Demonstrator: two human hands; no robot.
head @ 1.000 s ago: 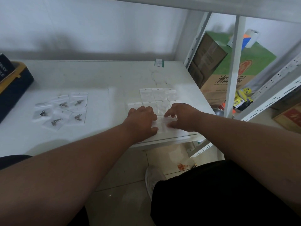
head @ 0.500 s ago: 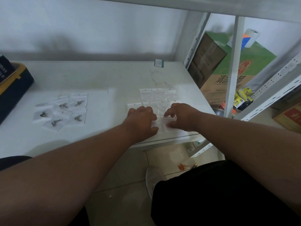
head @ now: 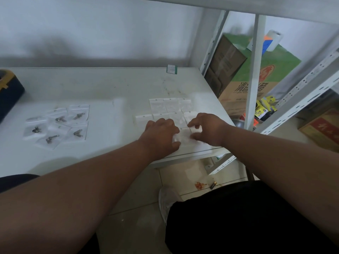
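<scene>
Nothing has shifted noticeably since the earlier frame: both hands stay right of centre in the frame, at the near edge of the bench (head: 110,85). The left grip (head: 161,136) curls over the small clear bag (head: 183,136), and the right grip (head: 209,129) pinches its top strip. Empty bags (head: 170,105) lie just beyond, and bagged metal parts (head: 60,123) lie at centre-left.

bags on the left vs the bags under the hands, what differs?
The filled bags each hold a small metal part; the empty bags show nothing inside. The filled bags lie loose, tilted, overlapping; the empty bags sit in tidy rows. No hand is at the filled bags; the left hand and right hand touch the nearest empty bags. Shared: small, clear, flat on the table.
</scene>
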